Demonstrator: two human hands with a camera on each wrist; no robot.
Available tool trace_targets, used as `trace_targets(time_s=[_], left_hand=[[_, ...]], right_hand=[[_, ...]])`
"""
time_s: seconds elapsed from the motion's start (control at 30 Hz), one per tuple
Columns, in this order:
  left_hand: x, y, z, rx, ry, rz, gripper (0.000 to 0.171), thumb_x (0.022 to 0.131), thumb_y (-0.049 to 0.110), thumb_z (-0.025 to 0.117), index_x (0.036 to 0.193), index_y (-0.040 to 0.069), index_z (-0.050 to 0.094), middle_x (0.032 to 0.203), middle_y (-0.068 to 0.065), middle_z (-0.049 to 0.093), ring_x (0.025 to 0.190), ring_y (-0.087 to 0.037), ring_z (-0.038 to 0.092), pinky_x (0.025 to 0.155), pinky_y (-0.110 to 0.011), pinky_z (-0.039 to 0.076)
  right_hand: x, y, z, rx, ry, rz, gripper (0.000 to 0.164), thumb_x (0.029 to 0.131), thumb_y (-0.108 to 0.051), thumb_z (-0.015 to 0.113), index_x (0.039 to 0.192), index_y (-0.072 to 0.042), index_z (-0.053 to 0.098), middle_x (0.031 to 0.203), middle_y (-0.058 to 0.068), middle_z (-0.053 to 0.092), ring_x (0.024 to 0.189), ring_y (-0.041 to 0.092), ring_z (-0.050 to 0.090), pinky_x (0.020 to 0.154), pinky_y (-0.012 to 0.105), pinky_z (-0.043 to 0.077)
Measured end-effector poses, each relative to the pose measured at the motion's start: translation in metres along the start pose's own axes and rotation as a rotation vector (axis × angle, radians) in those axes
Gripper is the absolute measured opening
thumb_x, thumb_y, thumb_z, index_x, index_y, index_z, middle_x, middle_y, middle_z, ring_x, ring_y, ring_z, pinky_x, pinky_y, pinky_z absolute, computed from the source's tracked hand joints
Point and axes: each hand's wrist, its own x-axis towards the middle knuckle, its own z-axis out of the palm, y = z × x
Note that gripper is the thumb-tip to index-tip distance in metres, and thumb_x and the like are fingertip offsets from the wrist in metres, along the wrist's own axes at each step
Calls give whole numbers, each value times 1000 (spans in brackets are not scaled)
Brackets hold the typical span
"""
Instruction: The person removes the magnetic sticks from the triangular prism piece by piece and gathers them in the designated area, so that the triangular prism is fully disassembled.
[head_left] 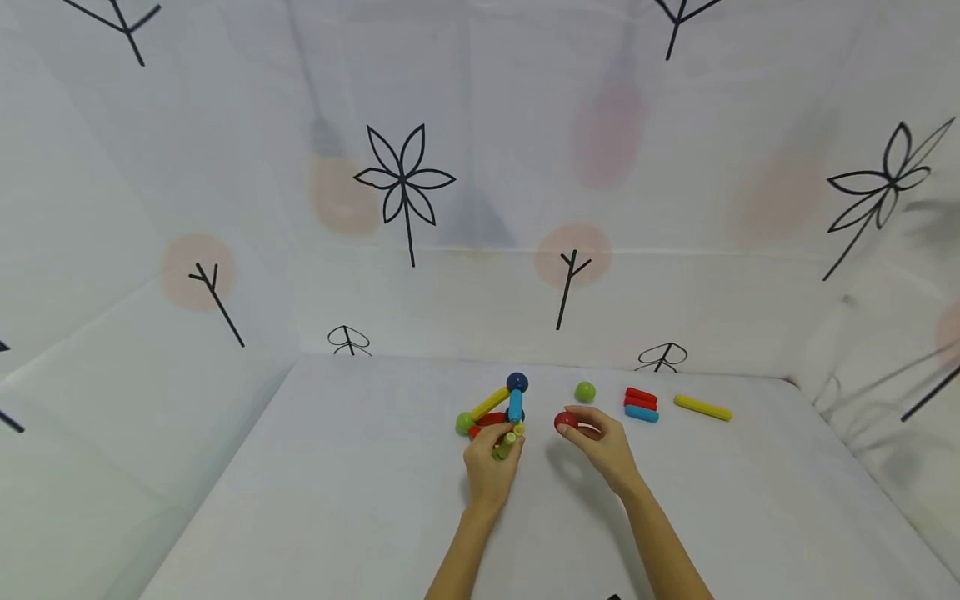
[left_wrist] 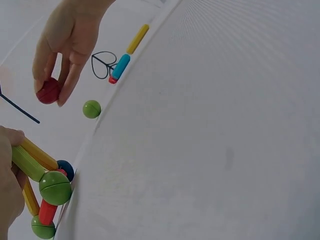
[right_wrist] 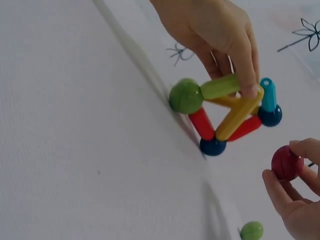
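My left hand (head_left: 489, 467) grips a green rod (right_wrist: 219, 88) and a yellow rod (right_wrist: 239, 116) near their upper ends. Both rods slant up from a toy frame of coloured balls and rods. At its base, red rods (right_wrist: 201, 123) join a green ball (right_wrist: 186, 96) and dark blue balls (right_wrist: 213, 146). A light blue rod (right_wrist: 268, 95) rises from another dark blue ball (right_wrist: 270, 115), its upper end exposed. To the right, my right hand (head_left: 609, 450) pinches a red ball (head_left: 566, 421) between thumb and fingers, apart from the frame. My left fingers partly hide the rods' tops.
Beyond the right hand, a loose green ball (head_left: 586, 392) lies on the white table (head_left: 360, 500). Red rods (head_left: 641, 394), a light blue rod (head_left: 642, 413) and a yellow rod (head_left: 702, 407) lie farther right. A patterned white cloth (head_left: 480, 300) hangs behind the table.
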Motion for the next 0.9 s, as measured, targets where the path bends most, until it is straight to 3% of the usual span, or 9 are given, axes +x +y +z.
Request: trace_targets(time_s=[0.3, 0.57, 0.67, 0.8, 0.9], left_hand=[[0, -3, 0, -9, 7, 20, 24, 66, -4, 80, 88, -2, 70, 84, -10, 70, 74, -20, 65, 65, -28, 55], [-1, -2, 0, -20, -2, 6, 23, 67, -5, 79, 88, -2, 70, 84, -9, 70, 74, -19, 64, 66, -28, 55], [0, -2, 0, -23, 1, 8, 23, 67, -5, 79, 88, -2, 70, 84, -9, 70, 74, -20, 64, 65, -29, 55], [0, -1, -1, -27, 1, 13, 22, 67, -6, 79, 88, -2, 70, 84, -10, 70, 74, -20, 64, 65, -30, 55], [1, -1, -1, -27, 0, 16, 22, 68, -6, 79, 88, -2, 70, 84, -10, 70, 74, -20, 65, 65, -30, 55]], right_hand=[[16, 26, -25, -26, 73, 84, 47, 86, -22, 69, 125, 0, 55, 122, 19, 56, 102, 23, 57, 77, 14, 47], [25, 42, -27, -104, 122, 97, 48, 85, -22, 70, 124, 2, 55, 122, 22, 56, 109, 32, 55, 76, 12, 45], [29, 46, -25, -145, 143, 115, 47, 85, -22, 70, 123, 2, 55, 121, 23, 57, 109, 33, 55, 82, 21, 48], [33, 49, -21, -190, 166, 123, 45, 85, -18, 69, 123, 3, 55, 120, 25, 57, 108, 37, 56, 93, 41, 47], [35, 51, -20, -208, 173, 116, 44, 85, -16, 68, 123, 3, 54, 120, 26, 57, 108, 38, 55, 96, 47, 44]])
